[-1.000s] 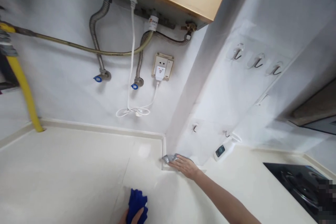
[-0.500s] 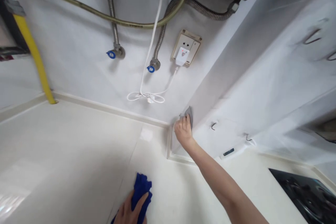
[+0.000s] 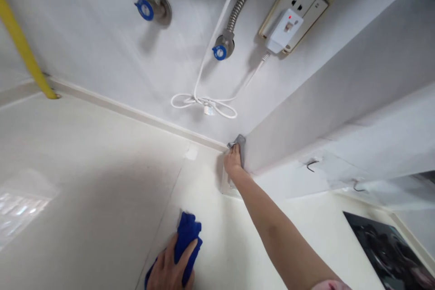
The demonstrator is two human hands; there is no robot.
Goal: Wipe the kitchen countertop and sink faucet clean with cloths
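Observation:
My left hand [image 3: 171,265] is closed around a crumpled blue cloth [image 3: 188,240], low on the white countertop [image 3: 112,181]. My right arm reaches to the far inner corner, where my right hand [image 3: 234,161] grips a flat grey thing [image 3: 241,145] against the side wall, just above the raised counter edge. A shiny silvery bit shows at the fingers; the exact kind of the grey thing cannot be made out. Above that hand hangs a white cord [image 3: 204,99] tied in a bow.
On the back wall are a socket [image 3: 306,4] with a white plug [image 3: 285,29] and two blue-handled valves [image 3: 146,9]. A yellow pipe [image 3: 25,54] meets the counter at left. Wall hooks [image 3: 311,165] stick out at right, above a black hob [image 3: 384,249].
My view has moved closer to the corner. The right hand and grey thing sit lower, nearer the counter edge. A white device with a small dark display no longer shows. The left hand keeps the cloth.

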